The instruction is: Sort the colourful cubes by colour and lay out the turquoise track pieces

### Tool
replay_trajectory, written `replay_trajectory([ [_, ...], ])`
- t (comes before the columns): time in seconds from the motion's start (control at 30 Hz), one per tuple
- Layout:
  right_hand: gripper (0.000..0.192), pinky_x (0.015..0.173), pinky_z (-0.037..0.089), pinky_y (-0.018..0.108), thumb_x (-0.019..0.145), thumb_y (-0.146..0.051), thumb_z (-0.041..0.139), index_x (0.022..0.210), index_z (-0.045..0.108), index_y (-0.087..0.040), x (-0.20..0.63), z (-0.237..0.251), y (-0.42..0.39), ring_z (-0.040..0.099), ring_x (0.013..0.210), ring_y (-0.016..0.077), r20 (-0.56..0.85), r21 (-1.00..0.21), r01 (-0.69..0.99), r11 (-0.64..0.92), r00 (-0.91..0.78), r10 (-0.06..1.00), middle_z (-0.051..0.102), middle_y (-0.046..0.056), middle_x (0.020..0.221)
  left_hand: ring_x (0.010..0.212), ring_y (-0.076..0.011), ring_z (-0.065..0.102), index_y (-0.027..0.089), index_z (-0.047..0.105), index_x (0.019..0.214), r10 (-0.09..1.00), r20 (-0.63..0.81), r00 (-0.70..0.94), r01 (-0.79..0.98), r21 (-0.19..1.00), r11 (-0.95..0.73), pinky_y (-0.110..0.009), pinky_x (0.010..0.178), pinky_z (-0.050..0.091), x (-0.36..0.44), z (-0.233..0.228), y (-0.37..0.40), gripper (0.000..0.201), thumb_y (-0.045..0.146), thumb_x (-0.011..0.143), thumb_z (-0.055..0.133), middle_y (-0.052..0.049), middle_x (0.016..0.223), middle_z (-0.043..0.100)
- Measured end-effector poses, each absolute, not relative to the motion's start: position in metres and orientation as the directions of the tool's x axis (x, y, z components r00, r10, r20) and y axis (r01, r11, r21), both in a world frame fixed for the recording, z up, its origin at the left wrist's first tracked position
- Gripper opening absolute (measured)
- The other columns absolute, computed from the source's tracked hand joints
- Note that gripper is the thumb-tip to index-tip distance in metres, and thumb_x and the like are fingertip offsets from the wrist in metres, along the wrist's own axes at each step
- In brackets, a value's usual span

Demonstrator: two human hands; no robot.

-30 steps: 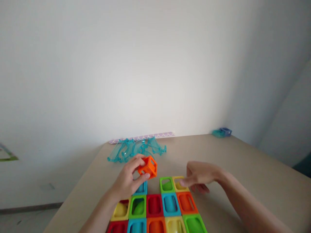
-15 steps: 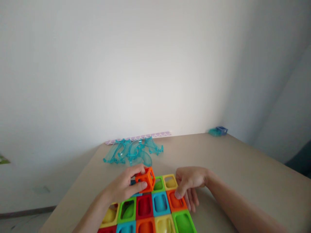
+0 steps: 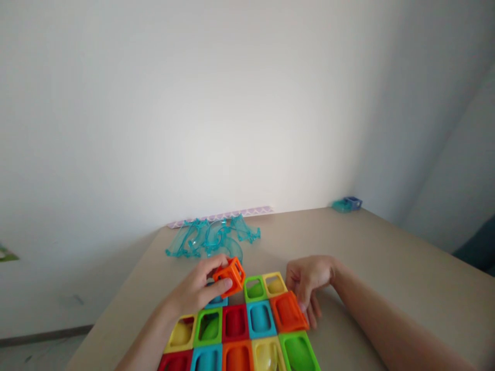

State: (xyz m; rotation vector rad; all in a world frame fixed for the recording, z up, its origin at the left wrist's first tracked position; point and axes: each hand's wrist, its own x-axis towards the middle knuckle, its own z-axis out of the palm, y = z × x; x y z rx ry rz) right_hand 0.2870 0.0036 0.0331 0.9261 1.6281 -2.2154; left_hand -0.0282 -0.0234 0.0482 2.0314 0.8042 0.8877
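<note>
An orange cube block [image 3: 230,276] sits clasped in the left grip [image 3: 201,291], thumb and fingers round it, just above the far edge of the coloured block grid [image 3: 235,335] on the table [image 3: 386,268]. The right grip [image 3: 309,281] grasps an orange grid block [image 3: 288,312], tilting it up at the grid's right edge.

Two bare forearms enter from the lower edge, one from 7 o'clock and one from 4 o'clock, neither showing a sleeve, watch or ring. The left hand [image 3: 199,292] and the right hand [image 3: 309,281] wear no gloves; the fingernails look short and unpainted, though motion blur softens detail.
</note>
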Motion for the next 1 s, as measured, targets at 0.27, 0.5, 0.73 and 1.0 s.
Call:
replay_trajectory([
  [0.27,0.036,0.039,0.046,0.019,0.051,-0.039,0.077,0.066,0.064,-0.009,0.291,0.043,-0.003,0.061,0.044,0.0159,-0.279,-0.957,0.179,-0.228,-0.777,0.564,0.065,0.004,0.051,0.082,-0.0163,0.057,0.016,0.06,0.091,0.771,0.259,0.582,0.122,0.909,-0.398,-0.027,0.074,0.045,-0.029,0.05,-0.021,0.025,0.04,0.085,0.06,-0.003,0.089,0.06],
  [0.5,0.011,0.047,0.038,0.018,0.071,-0.026,0.062,0.076,0.059,-0.016,0.227,0.055,-0.024,0.05,0.051,0.0082,0.317,-0.937,0.069,0.343,-0.245,0.916,0.059,-0.002,0.059,0.084,-0.0195,0.065,0.019,0.059,0.103,0.918,0.255,0.303,-0.284,0.944,-0.169,-0.034,0.08,0.05,-0.027,0.04,-0.009,0.026,0.038,0.085,0.062,-0.006,0.097,0.067],
  [0.73,0.008,0.056,0.041,0.021,0.077,-0.017,0.057,0.082,0.062,-0.019,0.2,0.046,-0.045,0.054,0.058,0.0105,0.491,-0.601,0.56,0.57,-0.305,0.816,0.062,-0.001,0.071,0.071,-0.0107,0.053,0.016,0.061,0.089,0.9,0.298,0.317,-0.036,0.952,-0.303,-0.02,0.066,0.042,-0.031,0.039,-0.008,0.021,0.032,0.078,0.071,0.002,0.077,0.06],
  [1.0,0.012,0.058,0.043,0.021,0.084,-0.016,0.055,0.092,0.063,-0.02,0.204,0.042,-0.039,0.056,0.059,0.0099,0.544,-0.521,0.602,0.606,-0.313,0.778,0.064,0.001,0.079,0.08,-0.0164,0.057,0.015,0.062,0.097,0.88,0.255,0.401,-0.013,0.962,-0.273,-0.025,0.073,0.044,-0.031,0.044,-0.01,0.031,0.03,0.073,0.074,-0.002,0.087,0.063],
])
